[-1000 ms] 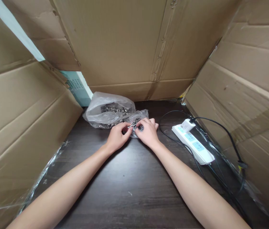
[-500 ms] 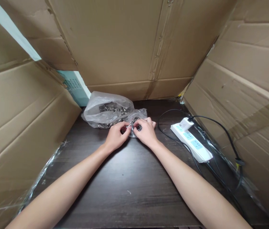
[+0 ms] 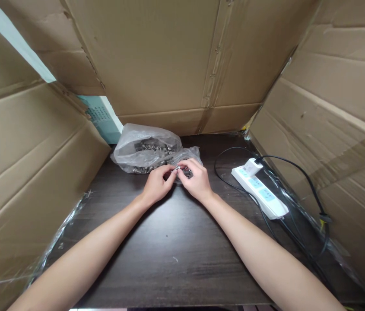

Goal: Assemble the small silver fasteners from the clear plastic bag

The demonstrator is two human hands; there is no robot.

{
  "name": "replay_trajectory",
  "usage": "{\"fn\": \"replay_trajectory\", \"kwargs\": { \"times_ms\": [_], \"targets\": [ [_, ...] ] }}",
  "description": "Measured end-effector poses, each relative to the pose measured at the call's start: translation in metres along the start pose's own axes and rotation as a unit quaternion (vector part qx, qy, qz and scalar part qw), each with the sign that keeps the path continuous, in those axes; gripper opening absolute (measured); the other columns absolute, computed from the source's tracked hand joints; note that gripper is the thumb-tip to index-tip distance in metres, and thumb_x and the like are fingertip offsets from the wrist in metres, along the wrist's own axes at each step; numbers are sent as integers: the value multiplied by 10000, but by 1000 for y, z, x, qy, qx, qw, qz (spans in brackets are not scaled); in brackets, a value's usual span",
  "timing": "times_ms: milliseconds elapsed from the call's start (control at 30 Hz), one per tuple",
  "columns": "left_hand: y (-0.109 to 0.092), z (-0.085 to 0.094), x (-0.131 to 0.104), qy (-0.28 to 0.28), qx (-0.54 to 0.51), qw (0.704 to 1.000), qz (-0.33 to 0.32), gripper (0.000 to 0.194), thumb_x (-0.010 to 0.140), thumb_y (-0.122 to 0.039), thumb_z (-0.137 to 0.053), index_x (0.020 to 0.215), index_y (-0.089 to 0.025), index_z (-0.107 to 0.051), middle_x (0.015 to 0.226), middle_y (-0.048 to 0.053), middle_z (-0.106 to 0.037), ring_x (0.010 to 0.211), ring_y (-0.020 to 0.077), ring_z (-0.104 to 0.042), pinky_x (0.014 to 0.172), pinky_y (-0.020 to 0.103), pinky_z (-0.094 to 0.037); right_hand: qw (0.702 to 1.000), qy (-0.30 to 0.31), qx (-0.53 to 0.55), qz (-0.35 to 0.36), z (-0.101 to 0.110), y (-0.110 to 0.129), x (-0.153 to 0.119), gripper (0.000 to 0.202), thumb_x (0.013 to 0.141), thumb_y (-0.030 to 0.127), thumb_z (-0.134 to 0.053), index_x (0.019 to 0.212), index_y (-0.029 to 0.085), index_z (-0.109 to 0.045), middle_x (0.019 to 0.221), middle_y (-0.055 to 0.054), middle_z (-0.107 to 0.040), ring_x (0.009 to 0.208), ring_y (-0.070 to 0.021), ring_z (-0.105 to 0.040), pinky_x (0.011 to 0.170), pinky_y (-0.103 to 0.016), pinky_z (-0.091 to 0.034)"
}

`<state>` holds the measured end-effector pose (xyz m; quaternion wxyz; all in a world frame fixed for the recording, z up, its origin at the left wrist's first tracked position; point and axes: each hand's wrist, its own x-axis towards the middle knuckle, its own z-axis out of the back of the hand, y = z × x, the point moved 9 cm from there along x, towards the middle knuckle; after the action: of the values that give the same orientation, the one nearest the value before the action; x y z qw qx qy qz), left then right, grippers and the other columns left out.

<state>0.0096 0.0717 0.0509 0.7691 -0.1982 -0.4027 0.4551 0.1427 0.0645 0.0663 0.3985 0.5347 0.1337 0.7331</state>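
Over the front of the smaller clear plastic bag (image 3: 193, 153), both my hands meet at the fingertips. My left hand (image 3: 158, 183) is closed, its thumb and forefinger pinching a small silvery screw-like metal part (image 3: 178, 168). My right hand (image 3: 197, 179) pinches the other end of that part between thumb and forefinger; whether it has a separate piece there is too small to tell. Small metal pieces show in the smaller bag beneath the right hand. Just behind my left hand, a larger plastic bag (image 3: 127, 149) lies with its mouth gaping, with many small metal pieces (image 3: 154, 149) inside.
A white power strip (image 3: 277, 210) with a plugged-in white adapter (image 3: 252, 167) lies on the right of the dark wooden table (image 3: 156, 259). A black cable (image 3: 302, 170) loops around it. Cardboard walls (image 3: 163, 56) stand at the back and both sides.
My right hand has shifted slightly left, and its fingertips have come up against the metal part in my left fingers. My left hand has hardly moved.
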Motion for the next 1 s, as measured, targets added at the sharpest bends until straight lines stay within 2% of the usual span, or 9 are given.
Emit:
{"fn": "replay_trajectory", "kwargs": {
  "times_ms": [200,367,600,867,1000],
  "targets": [
    [1,-1,-1,-1,9,1000,-11,223,964,-256,-579,1057,-173,-763,962,52,-786,789,193,-701,736,276,-504,1000,-12,19,22,3,7,1,98,882,152,-610,908,212,-683,891,-46,-709,802,-182,-683,756,-324,-573],
    [1,-1,-1,2,13,1000,-12,227,969,-255,-583,1066,-176,-771,975,57,-790,796,200,-709,740,288,-509,1000,-11,29,7,3,5,1,108,876,152,-607,901,212,-693,873,-38,-709,772,-172,-676,727,-313,-571],
    [0,0,0,-5,10,1000,-19,206,970,-235,-591,1045,-186,-777,1005,57,-793,844,204,-725,756,282,-518,1000,-2,11,5,1,3,1,118,888,168,-603,927,218,-703,902,-50,-712,803,-184,-675,765,-336,-570],
    [2,0,-1,-8,10,1000,-11,202,970,-250,-591,1030,-178,-769,951,50,-788,781,192,-700,730,282,-500,999,-14,-35,23,5,6,2,85,895,194,-640,881,213,-721,894,-63,-748,886,-227,-672,847,-388,-545],
    [2,1,-1,-11,14,1000,-7,210,966,-269,-592,1031,-173,-767,940,57,-787,765,194,-695,709,281,-499,999,-9,-30,18,4,4,2,104,897,191,-648,893,225,-746,897,-50,-778,877,-223,-685,838,-384,-553]
  ]
}}
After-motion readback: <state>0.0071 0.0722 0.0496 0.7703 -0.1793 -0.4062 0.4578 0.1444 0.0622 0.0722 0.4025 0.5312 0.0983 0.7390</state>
